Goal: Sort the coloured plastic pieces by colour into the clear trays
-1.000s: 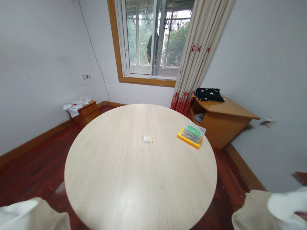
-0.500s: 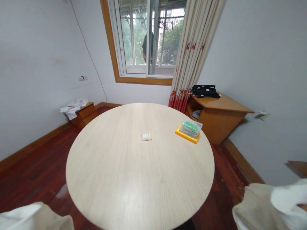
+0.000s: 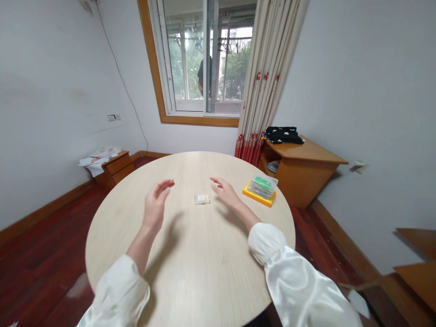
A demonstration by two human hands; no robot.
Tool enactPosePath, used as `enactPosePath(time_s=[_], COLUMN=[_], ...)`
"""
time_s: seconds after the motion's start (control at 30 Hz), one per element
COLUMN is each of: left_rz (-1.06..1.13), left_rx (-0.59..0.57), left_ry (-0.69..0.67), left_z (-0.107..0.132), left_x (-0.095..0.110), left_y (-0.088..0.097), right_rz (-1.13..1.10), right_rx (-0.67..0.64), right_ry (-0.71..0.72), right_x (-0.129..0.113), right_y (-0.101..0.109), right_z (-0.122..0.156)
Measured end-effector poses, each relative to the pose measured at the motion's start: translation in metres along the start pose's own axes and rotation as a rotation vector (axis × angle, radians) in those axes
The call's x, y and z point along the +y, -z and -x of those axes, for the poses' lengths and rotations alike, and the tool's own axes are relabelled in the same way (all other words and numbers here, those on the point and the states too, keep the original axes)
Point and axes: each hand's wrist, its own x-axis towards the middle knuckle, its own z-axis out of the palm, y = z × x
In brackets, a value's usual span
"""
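A small clear case (image 3: 201, 199) with pale yellow contents lies near the middle of a round pale wooden table (image 3: 190, 268). My left hand (image 3: 156, 205) hovers above the table to the left of the case, fingers spread, holding nothing. Just right of the case, my right hand (image 3: 225, 192) reaches forward, also open and empty. Both arms wear white sleeves. At the table's right edge sits a clear plastic box with green items (image 3: 262, 185) on top of a yellow flat box (image 3: 256, 196).
A wooden desk (image 3: 303, 169) with a dark dotted cloth (image 3: 283, 135) stands right of the table, beside a long curtain (image 3: 267, 77). A low wooden cabinet with papers (image 3: 109, 163) stands by the left wall. A person is outside the window (image 3: 200, 59).
Both hands have come up from the bottom corners and now reach over the table on either side of the small case. The view has pulled back slightly.
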Motion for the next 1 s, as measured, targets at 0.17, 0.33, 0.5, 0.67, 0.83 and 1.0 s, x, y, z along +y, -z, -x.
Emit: enactPosePath(time_s=[0.17,0.33,0.5,0.67,0.83,1.0], left_rz=[-0.06,-0.175,-0.245,-0.169,-0.118,-0.043], left_rx=[-0.13,-0.226,-0.27,-0.316,-0.291,-0.276], left_ry=[0.213,0.162,0.116,0.128,0.177,0.257], left_z=[-0.002,0.006,0.015,0.016,0.015,0.013], left_x=[-0.064,-0.113,-0.122,-0.112,-0.108,-0.106], left_y=[-0.036,-0.043,-0.033,-0.034,-0.032,-0.031], right_rz=[0.292,0.394,0.31,0.162,0.096,0.1], right_rx=[-0.291,-0.281,-0.204,-0.185,-0.19,-0.211], right_ry=[-0.03,0.034,0.073,0.075,0.076,0.073], right_x=[0.038,0.045,0.046,0.042,0.035,0.028], right_y=[-0.049,-0.058,-0.058,-0.059,-0.058,-0.058], right_z=[0.016,0.023,0.027,0.029,0.03,0.032])
